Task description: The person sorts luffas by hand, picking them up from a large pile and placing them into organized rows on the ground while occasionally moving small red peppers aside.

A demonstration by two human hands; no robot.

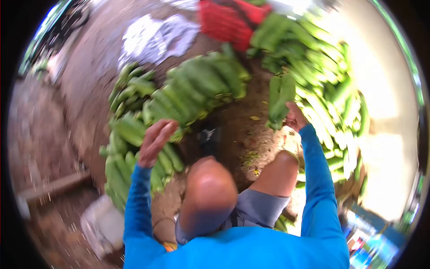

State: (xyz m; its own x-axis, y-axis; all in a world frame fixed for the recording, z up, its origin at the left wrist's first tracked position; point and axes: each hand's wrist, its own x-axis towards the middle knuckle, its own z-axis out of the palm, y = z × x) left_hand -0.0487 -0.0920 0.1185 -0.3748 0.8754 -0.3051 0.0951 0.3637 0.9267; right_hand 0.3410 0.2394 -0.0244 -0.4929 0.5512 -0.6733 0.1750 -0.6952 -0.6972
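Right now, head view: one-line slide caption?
Blue-sleeved arms apart: right hand at long green vegetables, left hand over a pile of more on the ground.

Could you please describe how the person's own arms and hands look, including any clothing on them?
Both arms wear long, plain, bright blue sleeves, snug along the forearms and wrinkled in places, with no clear print. The left hand and right hand wear no gloves; blur hides finer details.
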